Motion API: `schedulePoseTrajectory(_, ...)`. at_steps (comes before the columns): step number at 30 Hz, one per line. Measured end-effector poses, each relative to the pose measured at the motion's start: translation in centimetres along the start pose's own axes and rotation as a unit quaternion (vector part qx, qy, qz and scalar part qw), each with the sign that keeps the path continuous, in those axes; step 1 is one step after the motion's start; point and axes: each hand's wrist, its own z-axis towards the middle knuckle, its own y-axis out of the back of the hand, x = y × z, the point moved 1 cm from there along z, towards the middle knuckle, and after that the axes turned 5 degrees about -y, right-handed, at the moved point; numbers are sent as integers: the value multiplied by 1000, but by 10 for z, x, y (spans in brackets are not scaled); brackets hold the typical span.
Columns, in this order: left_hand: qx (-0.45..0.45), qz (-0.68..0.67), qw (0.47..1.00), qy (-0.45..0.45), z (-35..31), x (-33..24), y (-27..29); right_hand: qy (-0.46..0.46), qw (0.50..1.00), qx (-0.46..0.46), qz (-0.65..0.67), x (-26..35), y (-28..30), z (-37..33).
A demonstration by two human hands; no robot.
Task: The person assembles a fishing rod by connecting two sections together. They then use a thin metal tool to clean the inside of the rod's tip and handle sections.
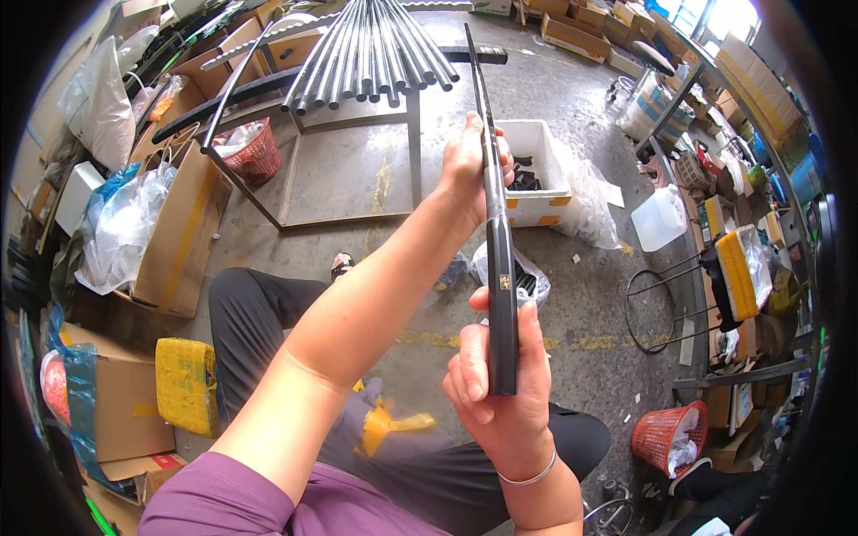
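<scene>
A long, slim dark rod (492, 185) with a thicker, faceted black handle (503, 313) points away from me, its far end near the top. A small gold-coloured mark sits on the handle. My left hand (474, 163) is wrapped round the rod about midway, its arm stretched forward. Nearer to me, my right hand (500, 375) holds the handle close to its butt end, with fingers on both sides. A thin bracelet is on the right wrist. Beyond the rod's left side, a fan of shiny metal tubes (375, 54) rests on a metal stand (416, 147).
A white foam box (545, 143) holding black pieces stands beyond the rod, beside a plastic bag (590, 210). A white jug (660, 219) and cluttered shelving (706, 241) line the right. Cardboard boxes (183, 232) fill the left. A red basket (668, 438) stands at lower right.
</scene>
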Motion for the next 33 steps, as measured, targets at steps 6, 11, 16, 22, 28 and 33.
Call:
schedulePoseTrajectory(6, 8, -9, 1000, 9, 5, 0, 3, 5, 1000, -16, -23, 0, -7, -1)
schedulePoseTrajectory(11, -1, 3, 1000, 9, 3, 0, 2, 8, 1000, -8, -18, -1, -5, -2)
schedulePoseTrajectory(16, -7, 15, 1000, 4, 2, -2, 2, 3, 1000, 13, -3, -2, -1, -1)
schedulePoseTrajectory(22, -8, 7, 1000, 13, 4, -2, 4, -1, 999, 44, 19, -5, 6, 0)
schedulePoseTrajectory(28, -11, 14, 1000, 8, -1, -3, 1, -3, 999, 48, 20, -6, 7, -2)
schedulePoseTrajectory(33, -12, 18, 1000, 6, -3, -4, 0, -4, 998, 50, 23, -6, 6, -2)
